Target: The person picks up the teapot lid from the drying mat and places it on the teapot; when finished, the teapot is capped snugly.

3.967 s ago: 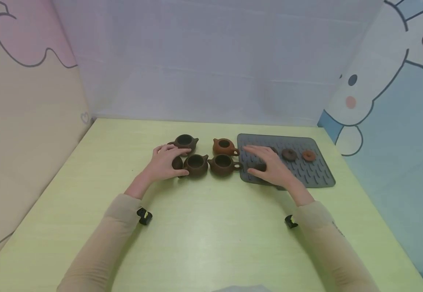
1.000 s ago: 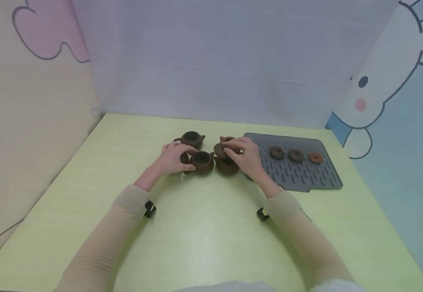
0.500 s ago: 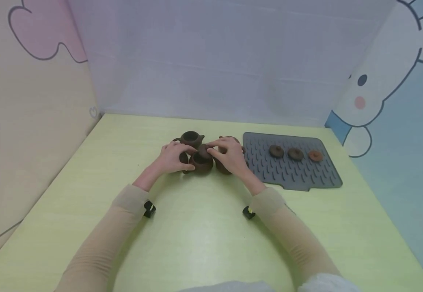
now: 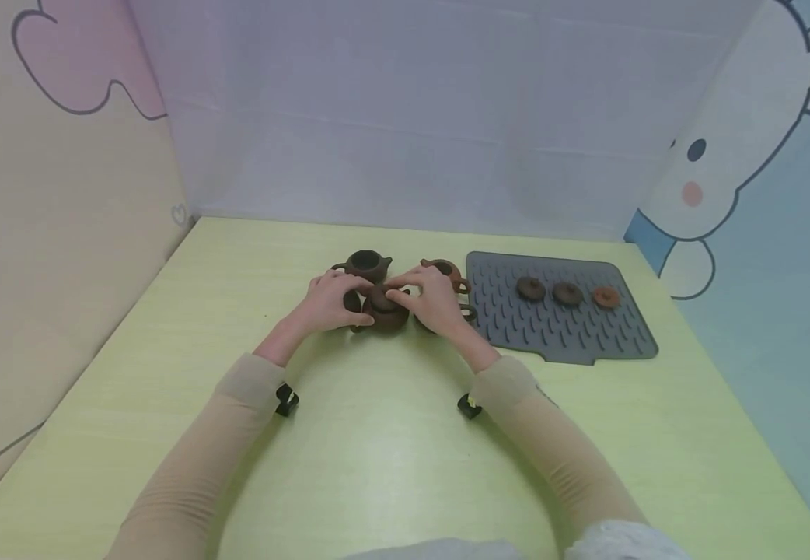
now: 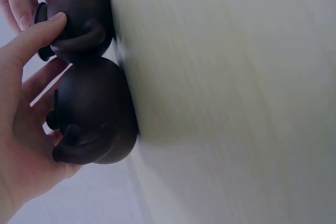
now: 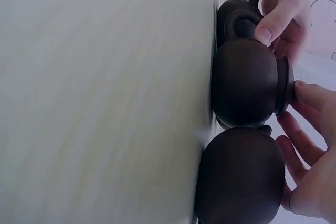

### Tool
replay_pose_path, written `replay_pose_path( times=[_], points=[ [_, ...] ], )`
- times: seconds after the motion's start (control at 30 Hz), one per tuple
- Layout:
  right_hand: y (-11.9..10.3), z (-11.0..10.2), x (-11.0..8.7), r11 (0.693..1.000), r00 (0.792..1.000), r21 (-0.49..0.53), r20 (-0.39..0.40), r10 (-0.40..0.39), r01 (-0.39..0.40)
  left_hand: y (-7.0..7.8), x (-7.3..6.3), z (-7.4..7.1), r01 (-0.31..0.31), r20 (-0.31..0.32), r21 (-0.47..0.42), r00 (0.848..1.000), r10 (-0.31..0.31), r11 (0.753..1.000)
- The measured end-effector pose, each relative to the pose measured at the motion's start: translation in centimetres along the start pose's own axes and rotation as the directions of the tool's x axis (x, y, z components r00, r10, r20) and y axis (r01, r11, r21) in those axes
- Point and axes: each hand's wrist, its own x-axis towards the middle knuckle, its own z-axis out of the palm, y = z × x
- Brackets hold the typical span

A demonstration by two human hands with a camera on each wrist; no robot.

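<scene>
In the head view my right hand [image 4: 436, 303] pinches a dark brown lid [image 4: 381, 299] by its rim over the mouth of a dark clay teapot [image 4: 386, 320]. The right wrist view shows the lid [image 6: 284, 85] at the teapot's opening, slightly tilted or not fully seated; I cannot tell which. My left hand [image 4: 324, 303] steadies this teapot, thumb against its side near the handle, fingers reaching behind. Beside it, partly under the left hand, stands another dark teapot [image 5: 97, 108] with its lid on. A further dark teapot [image 6: 241, 177] is mostly hidden by the right hand in the head view.
An uncovered dark teapot [image 4: 366, 266] and a reddish-brown teapot [image 4: 447, 271] stand behind. On the right a grey ribbed mat [image 4: 510, 330] carries two dark lids [image 4: 531, 288] and a reddish lid [image 4: 606, 297]. A wall backs the pale table [image 4: 391, 451].
My right hand has moved left from the mat with the dark lid, past the right-hand teapots, and lowered it onto the middle teapot's mouth. The left hand has stayed by that teapot.
</scene>
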Motion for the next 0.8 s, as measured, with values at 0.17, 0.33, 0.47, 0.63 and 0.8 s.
replay_pose_path(
  times=[0.17,0.33,0.47,0.63,0.8],
  points=[
    [-0.07,0.06,0.00,1.000,1.000,-0.027,0.021,0.005,-0.004,-0.02,0.01,-0.08,-0.001,0.006,-0.007,1.000,0.001,1.000],
    [-0.15,0.07,-0.08,0.996,0.999,-0.087,0.030,-0.031,0.033,0.07,-0.08,-0.13,-0.004,0.015,-0.017,1.000,0.004,1.000],
    [-0.23,0.09,-0.10,0.993,0.999,-0.109,0.027,-0.043,0.046,0.13,-0.13,-0.11,-0.005,0.015,-0.022,1.000,0.005,1.000],
    [-0.21,0.15,-0.08,0.991,0.999,-0.123,0.024,-0.040,0.043,0.19,-0.19,-0.14,-0.008,0.009,-0.024,1.000,0.009,1.000],
    [-0.08,0.23,-0.12,0.992,0.999,-0.120,0.031,-0.031,0.034,0.17,-0.18,-0.08,-0.010,0.009,-0.024,1.000,0.010,1.000]
  ],
)
